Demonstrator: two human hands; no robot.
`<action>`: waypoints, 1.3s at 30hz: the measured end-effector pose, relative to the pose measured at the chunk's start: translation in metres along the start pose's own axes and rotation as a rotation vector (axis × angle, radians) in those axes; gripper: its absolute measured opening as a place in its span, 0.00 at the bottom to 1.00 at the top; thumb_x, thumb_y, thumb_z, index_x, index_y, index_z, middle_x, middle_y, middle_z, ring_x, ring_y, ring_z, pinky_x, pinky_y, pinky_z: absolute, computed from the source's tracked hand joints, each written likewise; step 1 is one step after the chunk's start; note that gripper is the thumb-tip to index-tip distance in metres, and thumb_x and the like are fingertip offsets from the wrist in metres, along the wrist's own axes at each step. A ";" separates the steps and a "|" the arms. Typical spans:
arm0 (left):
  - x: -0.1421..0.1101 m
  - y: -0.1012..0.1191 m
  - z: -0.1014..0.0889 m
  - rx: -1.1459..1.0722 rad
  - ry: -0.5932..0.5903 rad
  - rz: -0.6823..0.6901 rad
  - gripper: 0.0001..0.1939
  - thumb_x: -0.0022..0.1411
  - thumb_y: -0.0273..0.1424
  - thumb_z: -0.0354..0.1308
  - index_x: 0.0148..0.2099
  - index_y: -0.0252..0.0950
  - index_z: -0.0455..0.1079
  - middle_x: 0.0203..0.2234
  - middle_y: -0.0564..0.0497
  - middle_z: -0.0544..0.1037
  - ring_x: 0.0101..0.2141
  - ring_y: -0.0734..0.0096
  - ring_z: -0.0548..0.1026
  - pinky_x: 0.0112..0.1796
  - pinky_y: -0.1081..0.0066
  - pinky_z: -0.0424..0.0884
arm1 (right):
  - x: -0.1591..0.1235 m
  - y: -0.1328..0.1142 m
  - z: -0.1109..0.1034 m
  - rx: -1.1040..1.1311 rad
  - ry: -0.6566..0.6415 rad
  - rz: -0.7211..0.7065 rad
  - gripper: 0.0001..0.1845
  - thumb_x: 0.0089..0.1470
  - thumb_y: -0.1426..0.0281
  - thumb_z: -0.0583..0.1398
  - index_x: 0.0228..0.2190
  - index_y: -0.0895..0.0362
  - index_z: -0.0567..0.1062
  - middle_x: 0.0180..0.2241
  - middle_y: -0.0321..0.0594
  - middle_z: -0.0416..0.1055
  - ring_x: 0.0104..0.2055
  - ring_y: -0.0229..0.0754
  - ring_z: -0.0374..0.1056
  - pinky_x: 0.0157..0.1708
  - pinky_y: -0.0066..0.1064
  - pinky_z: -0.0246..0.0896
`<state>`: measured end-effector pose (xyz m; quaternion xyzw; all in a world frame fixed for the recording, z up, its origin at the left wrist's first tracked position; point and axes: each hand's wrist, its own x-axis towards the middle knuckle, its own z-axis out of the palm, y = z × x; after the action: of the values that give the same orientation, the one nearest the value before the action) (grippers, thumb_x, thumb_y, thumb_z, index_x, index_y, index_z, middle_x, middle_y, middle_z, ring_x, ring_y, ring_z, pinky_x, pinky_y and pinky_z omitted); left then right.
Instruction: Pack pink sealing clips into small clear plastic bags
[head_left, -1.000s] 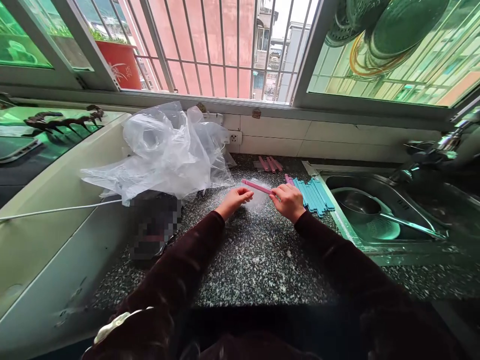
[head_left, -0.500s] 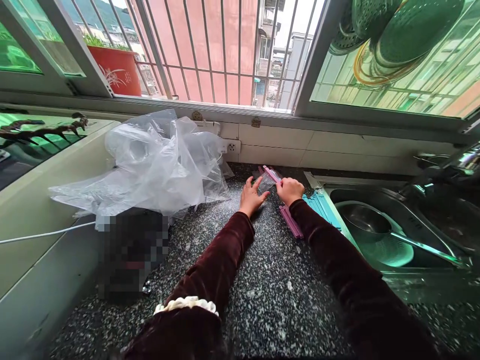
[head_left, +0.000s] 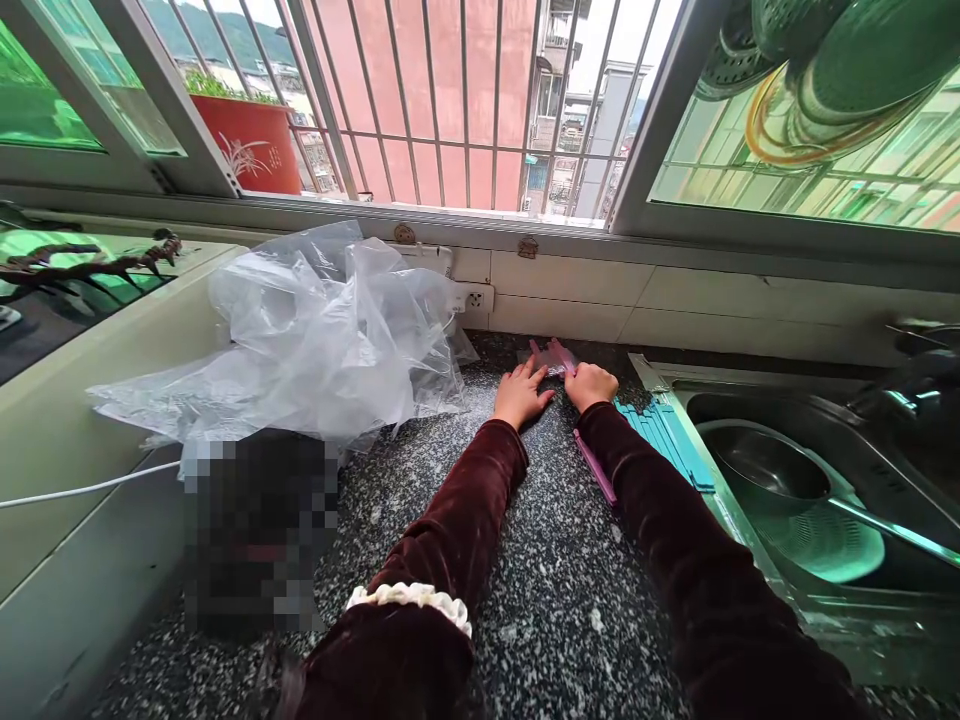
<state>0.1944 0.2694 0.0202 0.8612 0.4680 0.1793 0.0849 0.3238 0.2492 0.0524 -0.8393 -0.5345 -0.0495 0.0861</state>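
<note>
- Left hand (head_left: 523,397): fingers open and spread, palm down low over the speckled counter (head_left: 540,570); fingertips point to 12-1 o'clock, at the near-left edge of a clear film (head_left: 553,369). Contact with film: cannot tell.
- Right hand (head_left: 592,386): just beside the left, at its 3 o'clock; fingers curled closed, gripping at the near end of the pink sticks (head_left: 560,354). Number held: cannot tell, fist covers the ends.
- Pink sticks: between and beyond the hands, 11 o'clock of the right, lying with the film near the wall (head_left: 562,314).
- Second pink group (head_left: 596,470): 6 o'clock of the right hand, partly hidden by the right sleeve (head_left: 637,480).
- Blue sticks (head_left: 671,442): 4 o'clock of the right hand, side by side along the sink (head_left: 750,395) edge.
- Pan (head_left: 765,460): in the sink, handle toward 4 o'clock.
- Plastic bags (head_left: 322,345): crumpled heap, 9-10 o'clock of the left hand.
</note>
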 end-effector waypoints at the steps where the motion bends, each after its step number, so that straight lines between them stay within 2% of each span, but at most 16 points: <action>1: 0.000 0.000 0.000 0.008 -0.002 0.002 0.28 0.60 0.43 0.49 0.61 0.38 0.58 0.62 0.44 0.55 0.57 0.54 0.58 0.52 0.57 0.58 | 0.000 0.000 0.001 -0.002 -0.007 -0.001 0.20 0.55 0.63 0.52 0.40 0.63 0.76 0.39 0.57 0.74 0.44 0.52 0.70 0.39 0.36 0.60; 11: -0.011 -0.001 0.001 0.027 -0.014 0.034 0.28 0.61 0.42 0.48 0.60 0.36 0.58 0.61 0.42 0.56 0.58 0.56 0.58 0.54 0.59 0.58 | -0.006 0.001 0.003 -0.036 -0.051 -0.001 0.22 0.55 0.60 0.52 0.40 0.64 0.76 0.39 0.58 0.74 0.44 0.52 0.70 0.39 0.36 0.59; 18: -0.036 -0.007 -0.005 0.014 -0.004 0.019 0.26 0.61 0.40 0.48 0.59 0.35 0.60 0.61 0.43 0.57 0.57 0.58 0.60 0.55 0.60 0.58 | -0.015 0.000 -0.014 -0.031 0.003 -0.026 0.21 0.56 0.61 0.52 0.39 0.63 0.75 0.39 0.55 0.73 0.44 0.52 0.69 0.38 0.36 0.57; 20: -0.047 -0.009 -0.008 -0.004 -0.002 0.029 0.26 0.60 0.40 0.50 0.58 0.34 0.61 0.60 0.43 0.58 0.56 0.58 0.61 0.55 0.61 0.59 | -0.020 -0.003 -0.022 -0.017 0.049 -0.058 0.20 0.56 0.62 0.51 0.40 0.62 0.75 0.40 0.54 0.73 0.44 0.51 0.68 0.37 0.35 0.55; 23: -0.069 -0.012 -0.009 -0.049 0.003 0.070 0.25 0.58 0.39 0.53 0.56 0.34 0.63 0.59 0.42 0.61 0.56 0.59 0.62 0.55 0.62 0.59 | -0.028 -0.013 -0.037 0.059 0.195 -0.135 0.17 0.56 0.64 0.51 0.38 0.60 0.75 0.39 0.51 0.72 0.42 0.49 0.67 0.36 0.33 0.53; 27: -0.106 -0.014 -0.014 -0.153 0.020 0.099 0.21 0.56 0.35 0.57 0.51 0.34 0.68 0.54 0.42 0.68 0.53 0.60 0.66 0.54 0.62 0.61 | -0.038 -0.043 -0.065 0.204 0.394 -0.296 0.15 0.55 0.65 0.51 0.33 0.59 0.74 0.35 0.47 0.72 0.37 0.45 0.65 0.33 0.32 0.50; 29: -0.126 -0.016 -0.024 -0.202 0.046 0.077 0.18 0.54 0.33 0.59 0.48 0.33 0.70 0.49 0.41 0.72 0.50 0.61 0.69 0.52 0.63 0.64 | -0.046 -0.063 -0.081 0.268 0.467 -0.394 0.14 0.55 0.65 0.51 0.31 0.59 0.74 0.33 0.45 0.71 0.35 0.44 0.64 0.32 0.31 0.49; 31: -0.145 -0.018 -0.043 -0.243 0.108 0.085 0.16 0.54 0.32 0.59 0.45 0.32 0.72 0.43 0.41 0.75 0.45 0.63 0.72 0.48 0.64 0.68 | -0.056 -0.085 -0.098 0.314 0.547 -0.523 0.13 0.56 0.66 0.51 0.32 0.58 0.74 0.31 0.43 0.71 0.35 0.43 0.63 0.33 0.31 0.50; 33: -0.163 -0.025 -0.070 -0.257 0.226 0.135 0.12 0.55 0.32 0.58 0.42 0.33 0.72 0.38 0.44 0.76 0.41 0.65 0.73 0.44 0.65 0.69 | -0.070 -0.106 -0.112 0.310 0.617 -0.710 0.13 0.57 0.67 0.51 0.34 0.58 0.73 0.32 0.43 0.70 0.36 0.42 0.62 0.34 0.30 0.50; 36: -0.185 -0.043 -0.115 -0.192 0.416 0.169 0.09 0.59 0.33 0.54 0.38 0.35 0.73 0.33 0.47 0.75 0.37 0.67 0.73 0.41 0.66 0.69 | -0.094 -0.137 -0.126 0.184 0.651 -1.048 0.12 0.57 0.69 0.51 0.40 0.56 0.72 0.35 0.42 0.69 0.37 0.42 0.59 0.35 0.31 0.48; 39: -0.201 -0.067 -0.153 -0.010 0.524 0.103 0.12 0.61 0.34 0.50 0.39 0.35 0.72 0.32 0.46 0.74 0.36 0.64 0.71 0.40 0.65 0.68 | -0.111 -0.165 -0.131 0.073 0.656 -1.185 0.14 0.58 0.72 0.50 0.43 0.54 0.71 0.37 0.43 0.68 0.37 0.42 0.57 0.34 0.33 0.45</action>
<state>-0.0166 0.1344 0.0939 0.8077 0.4286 0.4025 -0.0441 0.1290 0.1931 0.1769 -0.3427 -0.8518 -0.3221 0.2305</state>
